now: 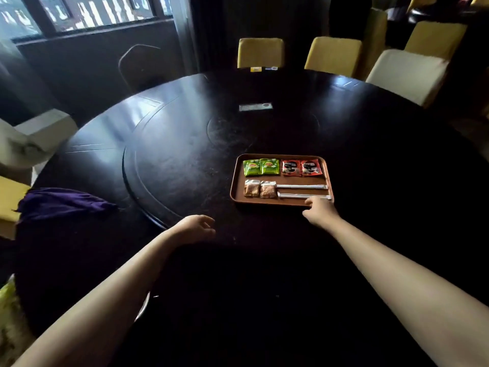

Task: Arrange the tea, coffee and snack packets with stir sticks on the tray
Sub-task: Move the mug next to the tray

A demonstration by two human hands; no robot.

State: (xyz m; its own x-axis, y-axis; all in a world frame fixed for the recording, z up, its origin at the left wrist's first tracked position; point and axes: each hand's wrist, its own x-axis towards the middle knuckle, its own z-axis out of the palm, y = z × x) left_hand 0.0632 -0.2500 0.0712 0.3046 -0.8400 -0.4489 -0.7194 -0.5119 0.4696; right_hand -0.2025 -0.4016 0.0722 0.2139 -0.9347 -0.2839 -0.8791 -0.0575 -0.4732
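Observation:
A brown tray (pixel 235 181) lies on the dark round table. Its far row holds two green tea packets (pixel 261 167) on the left and two red coffee packets (pixel 301 167) on the right. In the near row, two clear snack packets (pixel 259 189) lie at the left and two wrapped stir sticks (pixel 301 186) stretch to the right, one behind the other. My right hand (pixel 318 210) rests at the tray's near edge, fingertips touching the near stir stick (pixel 293 196). My left hand (pixel 197 229) hovers over the table left of the tray, fingers loosely curled, holding nothing.
A purple cloth (pixel 63 203) lies at the table's left edge. A raised round turntable (pixel 185 154) fills the table's middle, with a small grey plate (pixel 255 107) beyond it. Yellow and white chairs (pixel 333 55) ring the far side.

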